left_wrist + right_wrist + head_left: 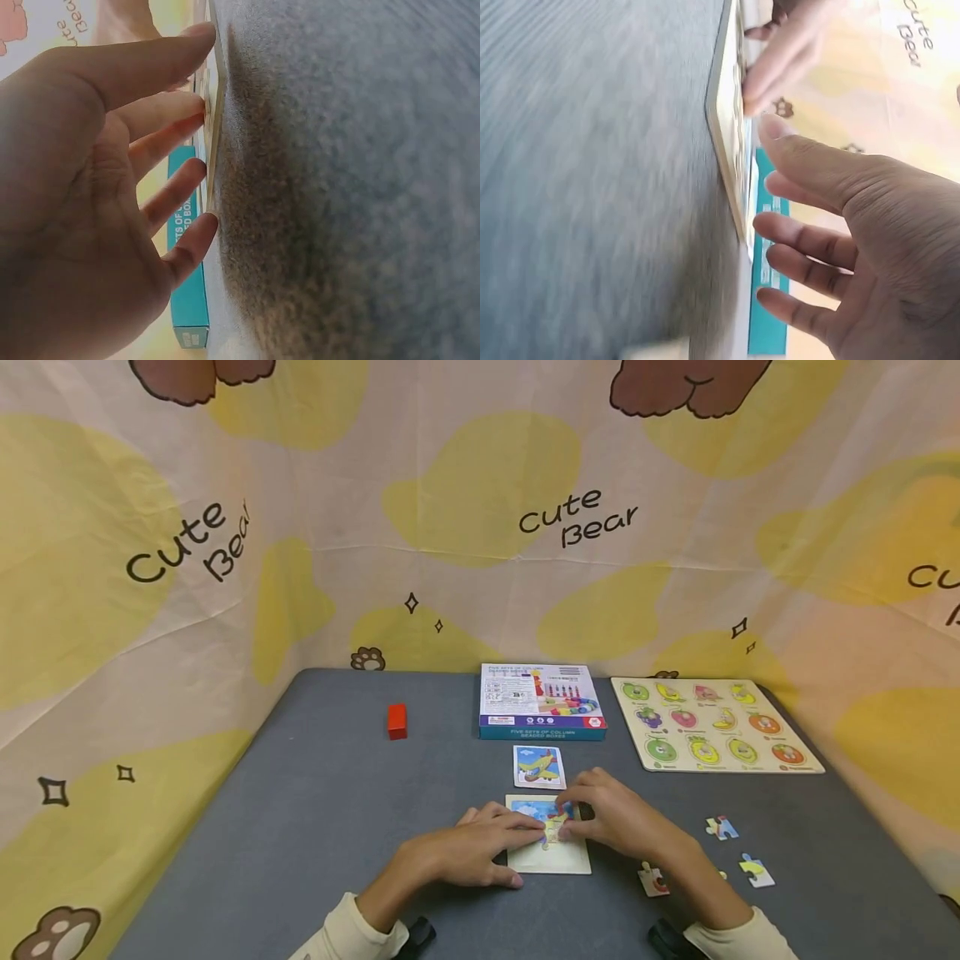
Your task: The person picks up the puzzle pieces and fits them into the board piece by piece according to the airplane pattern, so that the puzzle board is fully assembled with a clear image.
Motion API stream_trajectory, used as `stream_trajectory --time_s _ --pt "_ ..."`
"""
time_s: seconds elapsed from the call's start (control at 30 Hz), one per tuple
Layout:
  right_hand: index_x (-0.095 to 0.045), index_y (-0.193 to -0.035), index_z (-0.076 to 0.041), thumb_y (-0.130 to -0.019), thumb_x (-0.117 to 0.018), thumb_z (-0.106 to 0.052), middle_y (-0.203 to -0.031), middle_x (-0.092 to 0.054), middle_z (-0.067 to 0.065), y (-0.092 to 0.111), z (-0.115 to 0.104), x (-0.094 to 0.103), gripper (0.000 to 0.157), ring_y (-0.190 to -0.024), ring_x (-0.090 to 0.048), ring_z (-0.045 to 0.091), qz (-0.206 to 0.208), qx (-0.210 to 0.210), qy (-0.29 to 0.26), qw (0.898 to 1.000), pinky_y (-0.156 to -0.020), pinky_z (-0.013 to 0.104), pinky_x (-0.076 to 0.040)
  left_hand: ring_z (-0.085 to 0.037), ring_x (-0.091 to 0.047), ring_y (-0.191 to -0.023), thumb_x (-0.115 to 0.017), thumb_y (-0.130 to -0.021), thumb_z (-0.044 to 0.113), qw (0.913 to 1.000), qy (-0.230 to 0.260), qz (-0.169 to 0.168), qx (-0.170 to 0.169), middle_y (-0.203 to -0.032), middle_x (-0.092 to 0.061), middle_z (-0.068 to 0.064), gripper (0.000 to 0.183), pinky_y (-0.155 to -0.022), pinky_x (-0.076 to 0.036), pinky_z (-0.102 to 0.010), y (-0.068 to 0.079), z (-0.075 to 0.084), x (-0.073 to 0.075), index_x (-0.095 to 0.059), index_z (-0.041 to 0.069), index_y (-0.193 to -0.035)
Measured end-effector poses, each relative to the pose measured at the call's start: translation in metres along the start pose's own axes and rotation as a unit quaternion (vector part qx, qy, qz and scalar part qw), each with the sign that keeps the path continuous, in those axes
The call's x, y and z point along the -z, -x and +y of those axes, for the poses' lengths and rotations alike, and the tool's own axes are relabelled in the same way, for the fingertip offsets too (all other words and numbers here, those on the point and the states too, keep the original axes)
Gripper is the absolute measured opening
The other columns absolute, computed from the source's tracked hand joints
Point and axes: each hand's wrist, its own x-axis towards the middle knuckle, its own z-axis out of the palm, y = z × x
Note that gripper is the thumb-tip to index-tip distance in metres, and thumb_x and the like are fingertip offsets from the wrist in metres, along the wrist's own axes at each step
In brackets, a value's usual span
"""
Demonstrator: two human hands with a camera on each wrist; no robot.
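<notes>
A small wooden puzzle board point(547, 862) lies on the grey table, with joined jigsaw pieces forming a picture in its recess. My left hand point(476, 850) rests from the left, its fairly straight fingertips on the joined pieces and its thumb by the board's lower left edge. From the right, my right hand point(618, 814) pinches a puzzle piece point(564, 812) between thumb and index finger, over the board's right part. Fingers partly cover that piece. Just behind the board lies a picture card point(538, 767) with a yellow plane.
Loose jigsaw pieces lie right of the board: one point(722, 827), another point(757, 871), and one point(653, 880) by the right forearm. A flat box point(542, 702) stands behind the card, a fruit board point(717, 727) at back right, a red block point(397, 722) at back left.
</notes>
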Motion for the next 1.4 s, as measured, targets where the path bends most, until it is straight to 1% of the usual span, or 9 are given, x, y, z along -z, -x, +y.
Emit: stream_trajectory --time_s 0.2,0.37,0.5,0.63,0.77,0.97,1.13,1.27,1.4 --pt "-0.079 -0.117 -0.024 -0.092 -0.081 -0.047 -0.108 -0.065 -0.012 0.017 0.018 0.009 0.034 -0.102 -0.053 0.011 0.01 -0.031 0.0 0.999 -0.089 0.041 -0.052 -0.015 -0.038 -0.143 -0.069 -0.104 0.034 1.0 0.001 0.001 0.003 -0.165 -0.041 0.014 0.063 -0.106 -0.037 -0.036 0.001 0.0 0.001 -0.045 0.032 -0.162" --pt "-0.079 -0.118 -0.025 -0.091 -0.083 -0.044 -0.11 -0.066 -0.01 0.038 0.036 0.021 0.033 -0.107 -0.056 0.015 0.021 -0.07 -0.007 0.997 -0.093 0.047 -0.051 -0.015 -0.039 -0.143 -0.068 -0.105 0.03 1.0 -0.003 0.006 -0.001 -0.165 -0.042 0.014 0.061 -0.105 -0.037 -0.033 0.002 -0.001 0.0 -0.046 0.03 -0.162" --pt "-0.08 -0.117 -0.023 -0.089 -0.085 -0.041 -0.112 -0.067 -0.008 0.057 0.054 0.031 0.034 -0.113 -0.06 0.023 0.045 -0.083 -0.007 0.995 -0.098 0.055 -0.049 -0.015 -0.039 -0.143 -0.069 -0.105 0.028 1.0 0.0 0.007 -0.001 -0.165 -0.042 0.014 0.061 -0.105 -0.037 -0.033 0.002 0.0 0.001 -0.047 0.029 -0.161" --pt "-0.08 -0.116 -0.024 -0.088 -0.086 -0.042 -0.111 -0.068 -0.01 0.076 0.069 0.037 0.034 -0.113 -0.06 0.023 0.06 -0.098 0.01 0.993 -0.097 0.053 -0.05 -0.016 -0.039 -0.144 -0.069 -0.104 0.028 1.0 0.005 0.006 -0.004 -0.165 -0.042 0.014 0.061 -0.105 -0.037 -0.034 0.002 -0.001 0.001 -0.047 0.028 -0.162" --pt "-0.08 -0.115 -0.024 -0.086 -0.086 -0.043 -0.109 -0.068 -0.01 0.094 0.085 0.041 0.034 -0.105 -0.057 0.017 0.067 -0.109 0.032 0.991 -0.089 0.046 -0.05 -0.018 -0.039 -0.144 -0.068 -0.105 0.029 0.9999 0.003 0.007 -0.012 -0.166 -0.042 0.011 0.06 -0.104 -0.038 -0.036 0.002 -0.003 0.0 -0.047 0.026 -0.162" --pt "-0.08 -0.119 -0.019 -0.086 -0.088 -0.04 -0.113 -0.068 -0.003 0.117 0.106 0.047 0.039 -0.106 -0.057 0.023 0.077 -0.124 0.042 0.988 -0.087 0.048 -0.048 -0.015 -0.038 -0.144 -0.069 -0.105 0.029 0.9999 0.011 0.006 0.0 -0.165 -0.042 0.015 0.061 -0.106 -0.036 -0.034 0.003 -0.001 0.0 -0.047 0.029 -0.161" --pt "-0.08 -0.118 -0.017 -0.084 -0.089 -0.038 -0.112 -0.07 0.0 0.131 0.12 0.051 0.04 -0.106 -0.058 0.026 0.088 -0.134 0.043 0.986 -0.087 0.041 -0.044 -0.015 -0.038 -0.144 -0.069 -0.104 0.031 0.9999 0.01 0.005 0.005 -0.165 -0.042 0.016 0.061 -0.106 -0.036 -0.034 0.002 0.001 0.001 -0.047 0.03 -0.161" --pt "-0.081 -0.116 -0.018 -0.083 -0.091 -0.035 -0.111 -0.071 -0.001 0.14 0.128 0.053 0.039 -0.103 -0.057 0.021 0.1 -0.136 0.044 0.985 -0.085 0.032 -0.04 -0.015 -0.037 -0.144 -0.07 -0.104 0.031 0.9999 0.009 0.006 0.004 -0.164 -0.042 0.016 0.062 -0.105 -0.036 -0.033 0.002 0.002 0.001 -0.047 0.03 -0.161" --pt "-0.081 -0.116 -0.016 -0.081 -0.091 -0.027 -0.11 -0.071 -0.001 0.146 0.134 0.053 0.038 -0.101 -0.057 0.016 0.11 -0.123 0.053 0.985 -0.084 0.031 -0.04 -0.015 -0.037 -0.145 -0.07 -0.103 0.032 0.9999 0.008 0.007 0.002 -0.164 -0.042 0.016 0.062 -0.106 -0.036 -0.034 0.001 0.001 0.0 -0.047 0.03 -0.161"
